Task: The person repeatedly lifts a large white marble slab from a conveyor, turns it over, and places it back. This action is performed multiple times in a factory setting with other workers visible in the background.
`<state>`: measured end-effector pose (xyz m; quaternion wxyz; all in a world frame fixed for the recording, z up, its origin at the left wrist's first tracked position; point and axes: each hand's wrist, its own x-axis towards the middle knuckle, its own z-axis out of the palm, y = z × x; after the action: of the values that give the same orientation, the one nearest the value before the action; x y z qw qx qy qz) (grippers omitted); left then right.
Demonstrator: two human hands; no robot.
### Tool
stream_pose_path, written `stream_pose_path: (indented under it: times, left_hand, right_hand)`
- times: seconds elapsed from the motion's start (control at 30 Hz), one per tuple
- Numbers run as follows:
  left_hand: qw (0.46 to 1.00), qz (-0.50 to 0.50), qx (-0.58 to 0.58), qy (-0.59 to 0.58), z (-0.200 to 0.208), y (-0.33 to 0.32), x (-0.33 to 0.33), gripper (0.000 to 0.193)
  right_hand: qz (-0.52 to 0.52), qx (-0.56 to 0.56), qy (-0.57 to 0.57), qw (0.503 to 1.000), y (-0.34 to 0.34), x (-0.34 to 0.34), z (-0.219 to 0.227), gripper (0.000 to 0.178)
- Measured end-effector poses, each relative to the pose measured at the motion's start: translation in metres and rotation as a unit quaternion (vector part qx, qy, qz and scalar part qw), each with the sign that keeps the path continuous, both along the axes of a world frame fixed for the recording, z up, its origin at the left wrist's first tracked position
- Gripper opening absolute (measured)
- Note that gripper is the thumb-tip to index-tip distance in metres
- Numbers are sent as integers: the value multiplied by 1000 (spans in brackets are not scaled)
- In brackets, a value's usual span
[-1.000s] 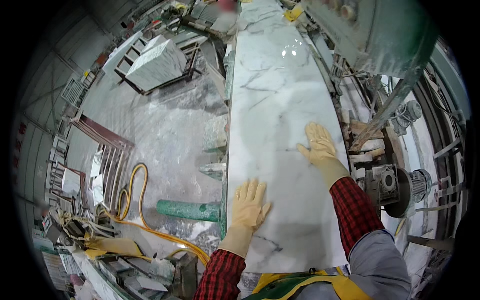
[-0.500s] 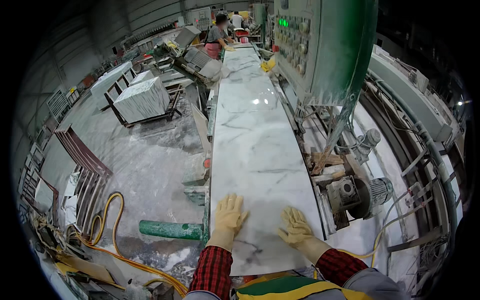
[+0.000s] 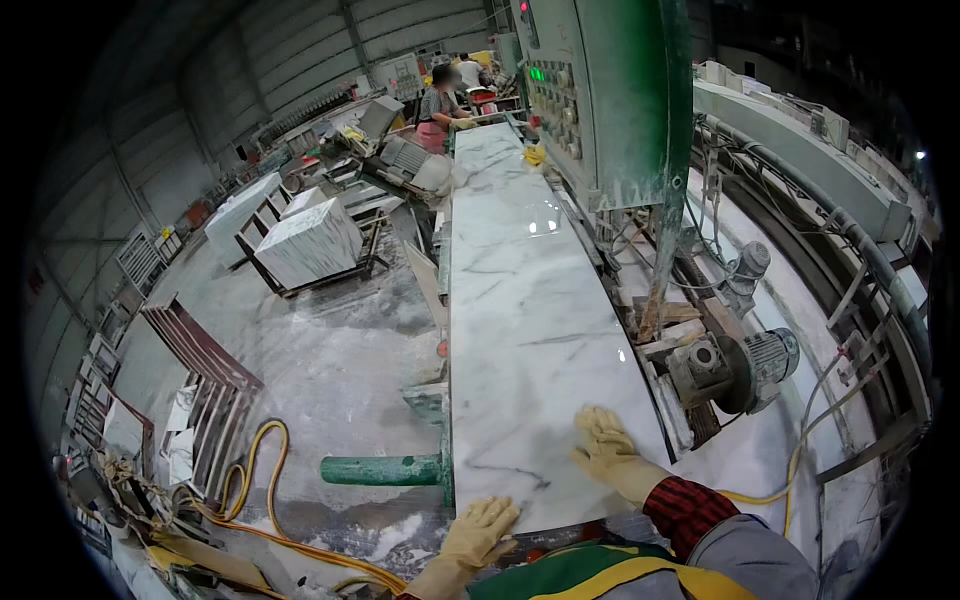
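A long white marble slab (image 3: 530,330) with grey veins lies flat and stretches away from me. My left hand (image 3: 482,532), in a pale yellow glove, touches its near left corner, fingers stretched out. Farther up, toward the right edge, my right hand (image 3: 608,450) rests palm down on the polished face, gloved the same way, its fingers extended. Neither hand grips anything. Another person (image 3: 440,108) stands at the slab's far end on the left, a gloved hand near the slab.
On the right rise a green control cabinet (image 3: 630,110) and a motor (image 3: 772,357) beside the slab. A green pipe (image 3: 380,471) juts out at left. Yellow hoses (image 3: 270,490) cross the floor; a veined stone block (image 3: 312,243) sits on a frame farther off.
My left hand has slid back toward the slab's near edge. My right hand stays on the slab, which appears to have shifted slightly away from me. The view has tilted and turned.
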<state>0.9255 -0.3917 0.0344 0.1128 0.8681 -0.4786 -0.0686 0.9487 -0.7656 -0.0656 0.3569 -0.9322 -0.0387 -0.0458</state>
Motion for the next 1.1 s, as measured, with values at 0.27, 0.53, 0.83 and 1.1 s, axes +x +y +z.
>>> stream_pose_path:
  times: [0.27, 0.53, 0.83, 1.1]
  left_hand:
    - [987, 93, -131, 19, -37, 51, 19, 78]
    - [985, 73, -154, 12, -41, 49, 28, 82]
    - [980, 91, -174, 27, -60, 48, 32, 82]
    - [978, 87, -185, 35, -67, 55, 40, 85]
  right_hand:
    - [333, -259, 48, 905, 123, -41, 65, 78]
    - [380, -150, -40, 912, 104, -36, 31, 61]
    - [245, -245, 0, 938, -1, -98, 35, 60]
    - [45, -238, 95, 966, -64, -144, 113, 43]
